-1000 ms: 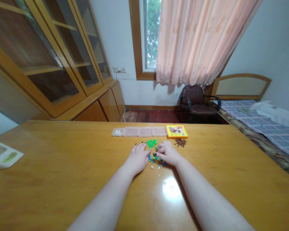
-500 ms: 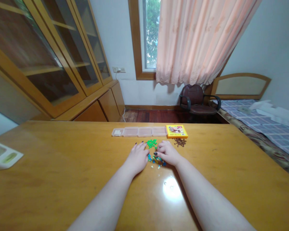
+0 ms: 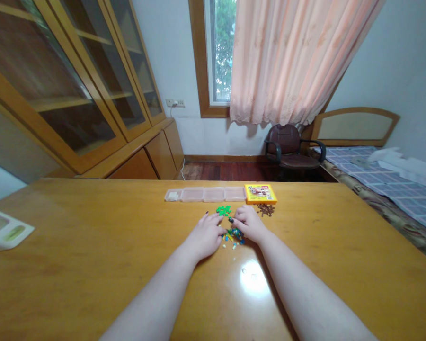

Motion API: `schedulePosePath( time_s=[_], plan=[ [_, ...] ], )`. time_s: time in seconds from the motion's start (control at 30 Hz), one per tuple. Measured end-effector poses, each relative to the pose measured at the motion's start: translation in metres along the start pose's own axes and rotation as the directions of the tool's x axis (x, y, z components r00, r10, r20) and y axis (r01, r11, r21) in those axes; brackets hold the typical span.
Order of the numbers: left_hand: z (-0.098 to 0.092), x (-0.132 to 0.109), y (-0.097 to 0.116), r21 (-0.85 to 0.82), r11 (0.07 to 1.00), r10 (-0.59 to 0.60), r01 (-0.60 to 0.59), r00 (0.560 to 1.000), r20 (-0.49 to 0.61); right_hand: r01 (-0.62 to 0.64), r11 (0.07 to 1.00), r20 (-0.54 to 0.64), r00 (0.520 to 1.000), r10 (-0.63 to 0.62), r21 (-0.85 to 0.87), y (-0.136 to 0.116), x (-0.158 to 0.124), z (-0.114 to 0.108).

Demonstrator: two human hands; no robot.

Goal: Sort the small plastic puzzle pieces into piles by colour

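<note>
My left hand (image 3: 205, 233) lies palm down on the wooden table (image 3: 92, 246), its fingers spread and its thumb touching a small heap of mixed blue, yellow and white pieces (image 3: 233, 236). My right hand (image 3: 249, 224) rests just right of that heap with fingers curled over it; what they pinch, if anything, is too small to see. A pile of green pieces (image 3: 223, 210) sits just beyond both hands. A pile of brown pieces (image 3: 266, 209) lies to the right of my right hand.
A clear compartment box (image 3: 206, 194) and a yellow box (image 3: 260, 193) stand at the table's far edge. A white booklet (image 3: 2, 230) lies at the left edge. Beyond are a wooden cabinet (image 3: 74, 94), an office chair (image 3: 291, 149) and a bed (image 3: 394, 184).
Both hands have shifted slightly toward each other over the mixed heap. My left hand's fingers moved a little to the right, closer to the green pile.
</note>
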State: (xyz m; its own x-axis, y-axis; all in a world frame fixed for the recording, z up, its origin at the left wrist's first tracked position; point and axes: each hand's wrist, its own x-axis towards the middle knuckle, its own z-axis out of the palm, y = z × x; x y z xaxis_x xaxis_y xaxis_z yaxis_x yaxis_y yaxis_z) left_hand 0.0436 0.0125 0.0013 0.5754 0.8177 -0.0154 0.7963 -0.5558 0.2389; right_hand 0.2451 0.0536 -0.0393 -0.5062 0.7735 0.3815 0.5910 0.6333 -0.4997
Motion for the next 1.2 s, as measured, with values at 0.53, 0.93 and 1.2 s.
schedulePosePath(
  time_s=[0.53, 0.93, 1.2],
  plan=[
    [0.018, 0.011, -0.016, 0.024, 0.983, -0.178, 0.18, 0.981, -0.074, -0.027, 0.997, 0.084, 0.996, 0.034, -0.077, -0.003, 0.002, 0.001],
    [-0.014, -0.002, -0.017, 0.021, 0.998, -0.052, 0.054, 0.995, -0.081, -0.146, 0.976, 0.027, 0.988, 0.153, -0.164, -0.011, 0.002, -0.004],
    [-0.008, 0.001, -0.014, 0.057, 0.998, -0.026, 0.025, 1.0, 0.007, -0.03, 0.995, 0.104, 0.994, 0.04, -0.1, -0.011, 0.002, -0.003]
  ],
)
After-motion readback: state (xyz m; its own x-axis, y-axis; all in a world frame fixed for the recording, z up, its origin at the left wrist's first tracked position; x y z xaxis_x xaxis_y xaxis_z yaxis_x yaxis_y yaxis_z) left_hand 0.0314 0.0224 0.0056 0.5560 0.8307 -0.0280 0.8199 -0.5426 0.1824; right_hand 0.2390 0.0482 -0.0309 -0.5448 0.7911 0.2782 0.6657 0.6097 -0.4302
